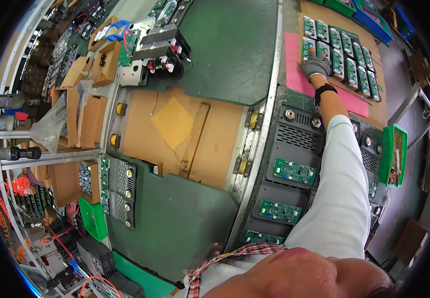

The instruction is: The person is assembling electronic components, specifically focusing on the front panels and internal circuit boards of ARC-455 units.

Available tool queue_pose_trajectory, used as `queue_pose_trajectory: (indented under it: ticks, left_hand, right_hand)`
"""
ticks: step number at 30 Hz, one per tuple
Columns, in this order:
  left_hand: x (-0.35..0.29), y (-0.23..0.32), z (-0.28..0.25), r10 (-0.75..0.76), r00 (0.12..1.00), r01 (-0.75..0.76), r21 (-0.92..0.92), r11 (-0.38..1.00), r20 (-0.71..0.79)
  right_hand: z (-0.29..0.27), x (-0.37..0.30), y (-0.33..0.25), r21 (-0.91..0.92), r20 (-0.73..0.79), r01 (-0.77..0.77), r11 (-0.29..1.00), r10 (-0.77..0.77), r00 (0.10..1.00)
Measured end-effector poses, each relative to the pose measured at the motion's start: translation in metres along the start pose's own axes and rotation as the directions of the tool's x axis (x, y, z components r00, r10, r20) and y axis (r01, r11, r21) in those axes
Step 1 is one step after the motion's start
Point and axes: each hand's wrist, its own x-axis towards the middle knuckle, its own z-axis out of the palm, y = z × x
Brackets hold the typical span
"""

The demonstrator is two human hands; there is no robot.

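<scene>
My right arm stretches far forward. The gloved right hand [316,67] has its fingers apart over the near left end of a group of green circuit board modules [338,62]. Its fingertips touch or hover at a board module [308,48] in that corner; the grip itself is partly hidden. These modules stand in rows on a brown cardboard sheet [379,82], with a pink sheet [294,64] showing along the near left side. Of my left hand [216,246], only what look like fingertips show beside my body; the rest is hidden.
Black housings with green boards [294,171] stand beneath my right arm. Left of them runs a metal rail [259,144] beside a green work plate [170,218]. A green bin [393,154] holds small parts at right. Power drivers [11,153] and cardboard boxes [106,62] sit at left.
</scene>
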Motion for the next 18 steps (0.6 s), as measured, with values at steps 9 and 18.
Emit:
queue_pose_trajectory:
  ticks: [9, 18]
  left_hand:
    - [-0.006, 0.012, -0.001, 0.072, 0.990, -0.056, -0.130, 0.990, 0.120]
    - [-0.047, -0.010, -0.003, 0.504, 0.810, -0.570, 0.197, 0.798, 0.300]
  right_hand:
    - [0.003, 0.026, 0.024, 0.194, -0.179, 0.232, 0.953, -0.198, 0.964]
    - [-0.052, 0.025, 0.082, 0.987, -0.121, 0.162, 0.007, -0.631, 0.767]
